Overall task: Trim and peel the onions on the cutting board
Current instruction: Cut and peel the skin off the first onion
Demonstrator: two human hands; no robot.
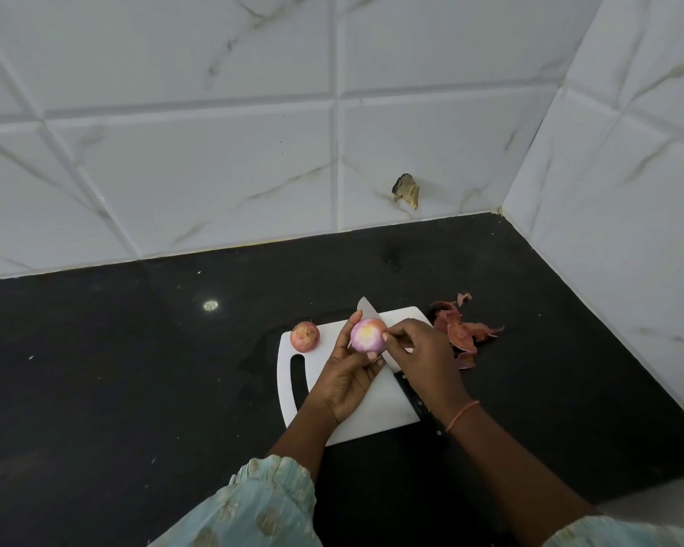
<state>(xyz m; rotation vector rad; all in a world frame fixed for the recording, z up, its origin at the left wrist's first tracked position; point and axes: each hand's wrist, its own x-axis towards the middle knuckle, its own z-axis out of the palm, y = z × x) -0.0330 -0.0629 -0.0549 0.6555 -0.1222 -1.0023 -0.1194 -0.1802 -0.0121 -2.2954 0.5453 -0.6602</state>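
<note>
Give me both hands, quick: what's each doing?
Left hand: holds the onion.
Right hand: fingertips pinch at the onion's side.

Left hand point(348, 379): I hold the peeled onion point(368, 335) up over the cutting board point(366, 414), my fingers curled round it.
Right hand point(419, 355): my fingertips pinch at the onion's right side.
Knife point(405, 382): it lies slantwise on the board under my hands, blade tip pointing to the wall, dark handle toward me.
Second onion point(304, 336): unpeeled, at the board's far left corner.
Peels point(464, 333): a reddish heap on the black worktop point(135, 369), just right of the board.
Wall point(214, 132): white marbled tiles.
</note>
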